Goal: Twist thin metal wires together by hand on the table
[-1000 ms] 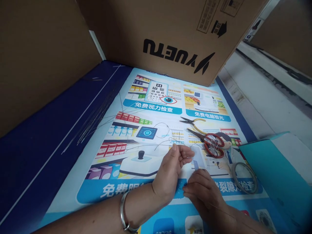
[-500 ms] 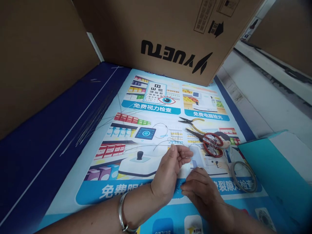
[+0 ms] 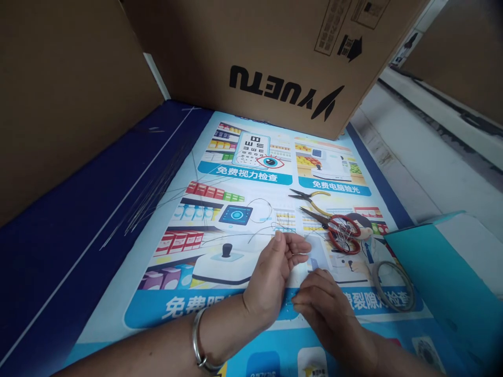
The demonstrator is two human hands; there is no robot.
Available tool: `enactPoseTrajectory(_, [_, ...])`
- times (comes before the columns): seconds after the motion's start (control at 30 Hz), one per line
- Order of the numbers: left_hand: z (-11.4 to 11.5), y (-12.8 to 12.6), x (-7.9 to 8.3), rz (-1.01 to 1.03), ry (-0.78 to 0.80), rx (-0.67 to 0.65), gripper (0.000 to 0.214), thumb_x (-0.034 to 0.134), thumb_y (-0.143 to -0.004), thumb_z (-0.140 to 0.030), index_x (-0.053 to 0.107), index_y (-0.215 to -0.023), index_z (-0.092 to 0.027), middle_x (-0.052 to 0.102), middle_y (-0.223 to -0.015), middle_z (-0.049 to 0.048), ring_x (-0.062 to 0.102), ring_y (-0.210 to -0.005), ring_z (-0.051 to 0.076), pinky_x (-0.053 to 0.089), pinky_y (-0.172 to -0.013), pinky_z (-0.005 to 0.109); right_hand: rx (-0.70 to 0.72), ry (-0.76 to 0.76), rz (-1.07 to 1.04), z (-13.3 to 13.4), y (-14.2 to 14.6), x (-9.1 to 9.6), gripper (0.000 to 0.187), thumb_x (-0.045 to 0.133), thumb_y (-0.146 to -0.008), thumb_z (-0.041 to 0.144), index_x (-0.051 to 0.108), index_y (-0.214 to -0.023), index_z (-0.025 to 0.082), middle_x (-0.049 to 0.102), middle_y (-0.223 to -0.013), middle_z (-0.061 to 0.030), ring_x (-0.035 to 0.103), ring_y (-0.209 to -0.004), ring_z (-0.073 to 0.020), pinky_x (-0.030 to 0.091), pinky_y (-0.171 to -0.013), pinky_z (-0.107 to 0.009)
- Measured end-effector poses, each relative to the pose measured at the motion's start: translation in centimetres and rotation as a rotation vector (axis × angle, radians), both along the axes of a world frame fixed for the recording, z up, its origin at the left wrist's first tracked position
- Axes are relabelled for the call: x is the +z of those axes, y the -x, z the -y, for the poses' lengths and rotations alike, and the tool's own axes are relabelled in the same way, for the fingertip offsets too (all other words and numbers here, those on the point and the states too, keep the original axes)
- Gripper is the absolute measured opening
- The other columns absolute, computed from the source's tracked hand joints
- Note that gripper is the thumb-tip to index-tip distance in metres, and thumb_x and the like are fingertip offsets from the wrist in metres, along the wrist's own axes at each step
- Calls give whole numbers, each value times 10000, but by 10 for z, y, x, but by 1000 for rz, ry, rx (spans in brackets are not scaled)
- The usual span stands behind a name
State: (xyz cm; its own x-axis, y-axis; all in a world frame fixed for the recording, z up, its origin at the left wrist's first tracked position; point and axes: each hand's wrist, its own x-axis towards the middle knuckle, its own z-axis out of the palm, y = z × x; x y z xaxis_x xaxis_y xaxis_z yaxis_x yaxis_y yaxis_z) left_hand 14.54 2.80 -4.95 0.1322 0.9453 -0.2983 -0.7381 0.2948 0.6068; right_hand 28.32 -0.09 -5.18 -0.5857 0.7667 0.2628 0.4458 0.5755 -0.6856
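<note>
Loosely, the left hand (image 3: 269,280) curls half open, seemingly empty; the right hand (image 3: 328,309) looks pinched, its hold unclear; thin wire (image 3: 271,226) lies just far of the left fingertips, running left to right, nearer that hand, red-handled scissors (image 3: 328,223) right of it

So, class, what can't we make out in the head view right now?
In the head view:
- What, if anything, the right hand pinches: the hand hides it.
- The banner lettering beneath the left forearm: covered.
- How many thin wires lie at left: too fine.
- Small print on the cardboard box: too small.
- The teal box's far end: cut off by the right edge.
</note>
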Motion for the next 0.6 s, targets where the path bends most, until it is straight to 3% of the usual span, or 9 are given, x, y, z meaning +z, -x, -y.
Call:
enactPoseTrajectory(0.1, [2, 1, 1, -82, -61, -18, 392, 313, -941, -433, 571, -930, -138, 617, -919, 108, 558, -927, 222, 420, -842, 372, -80, 156, -179, -3, -6, 5, 88, 532, -871, 124, 583, -855, 194, 561, -770, -22, 508, -751, -166, 402, -701, -317])
enactPoseTrajectory(0.23, [8, 5, 3, -358, -206, -106, 269, 394, -932, -375, 582, -942, -182, 598, -984, 66, 537, -921, 191, 401, -849, 326, -247, 306, -378, -8, -18, 14, 75, 547, -873, 167, 603, -849, 210, 545, -796, -15, 519, -774, -163, 412, -700, -289])
enactPoseTrajectory(0.33, [12, 8, 4, -540, -305, -210, 177, 489, -897, -350, 580, -957, -211, 592, -937, 32, 521, -888, 168, 397, -808, 277, -347, 338, -475, -9, -25, 17, 83, 562, -870, 191, 614, -812, 220, 552, -804, -6, 520, -784, -157, 410, -711, -270])
enactPoseTrajectory(0.43, [14, 8, 3, -596, -392, -284, 150, 539, -864, -339, 572, -944, -216, 575, -900, 21, 520, -856, 164, 412, -760, 264, -357, 344, -536, -10, -27, 19, 91, 564, -867, 196, 629, -812, 225, 559, -789, 1, 523, -774, -150, 411, -713, -255])
enactPoseTrajectory(0.6, [14, 5, 2, -740, -494, -292, 115, 559, -838, -300, 579, -880, -195, 548, -817, 16, 511, -766, 152, 424, -711, 266, -351, 330, -574, -9, -25, 20, 93, 574, -857, 187, 645, -809, 223, 565, -780, 2, 525, -777, -148, 411, -720, -252])
